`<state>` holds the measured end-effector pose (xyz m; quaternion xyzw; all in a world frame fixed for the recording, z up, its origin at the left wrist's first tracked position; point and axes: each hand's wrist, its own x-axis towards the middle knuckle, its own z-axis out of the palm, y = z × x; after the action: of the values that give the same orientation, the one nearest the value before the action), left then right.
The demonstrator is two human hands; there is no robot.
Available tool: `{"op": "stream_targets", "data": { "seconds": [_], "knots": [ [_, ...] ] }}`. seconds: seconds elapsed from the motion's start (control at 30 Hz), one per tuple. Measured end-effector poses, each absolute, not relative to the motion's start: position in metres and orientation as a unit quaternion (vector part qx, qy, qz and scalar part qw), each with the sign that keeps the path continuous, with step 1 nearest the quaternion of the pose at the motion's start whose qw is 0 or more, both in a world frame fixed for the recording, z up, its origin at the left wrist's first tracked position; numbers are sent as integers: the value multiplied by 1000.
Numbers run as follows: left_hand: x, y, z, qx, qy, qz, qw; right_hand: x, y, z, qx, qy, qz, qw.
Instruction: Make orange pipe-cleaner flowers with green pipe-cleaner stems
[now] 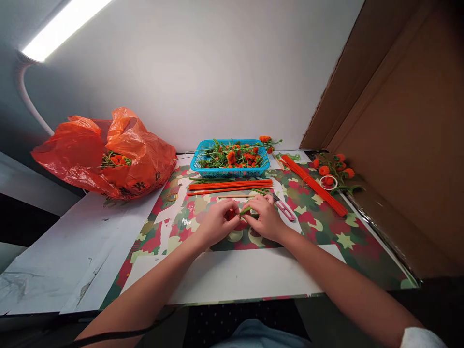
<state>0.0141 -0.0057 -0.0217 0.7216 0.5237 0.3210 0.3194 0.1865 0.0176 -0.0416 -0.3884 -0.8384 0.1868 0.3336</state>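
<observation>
Both hands meet above the camouflage-patterned cloth at the middle of the table. My left hand [219,223] is closed, its fingers pinched on a small green piece [245,210], with something reddish partly hidden beneath its fingers. On the other side, my right hand [267,217] is also closed on the green piece, thumb and fingertips close to those of the left. Just beyond the fingers lie a thin wooden stick [232,196] and a bundle of orange-red strips [230,185]. A pink cutter [285,210] rests beside my right hand.
A blue basket [232,172] of orange flowers and green stems stands at the back. An orange plastic bag [145,159] sits at left. Right of the hands lie another orange-red bundle [319,188], a white ring [328,188] and loose flowers [324,170]. Cardboard [402,145] rises at right.
</observation>
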Motion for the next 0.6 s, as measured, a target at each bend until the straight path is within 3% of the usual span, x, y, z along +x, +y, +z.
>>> {"op": "stream_targets", "data": {
  "seconds": [0.07,0.27,0.37,0.47,0.6],
  "knots": [
    [11,-5,-20,702,521,310,374,189,18,-40,-375,-844,195,331],
    [1,1,-21,515,453,268,677,192,17,-32,-327,-848,250,334],
    [0,4,-24,423,425,246,761,191,16,-31,-312,-841,281,343],
    [1,5,-26,420,446,252,749,191,16,-32,-320,-844,264,339],
    [3,1,-21,558,508,315,576,190,17,-37,-365,-850,207,318]
  ]
}}
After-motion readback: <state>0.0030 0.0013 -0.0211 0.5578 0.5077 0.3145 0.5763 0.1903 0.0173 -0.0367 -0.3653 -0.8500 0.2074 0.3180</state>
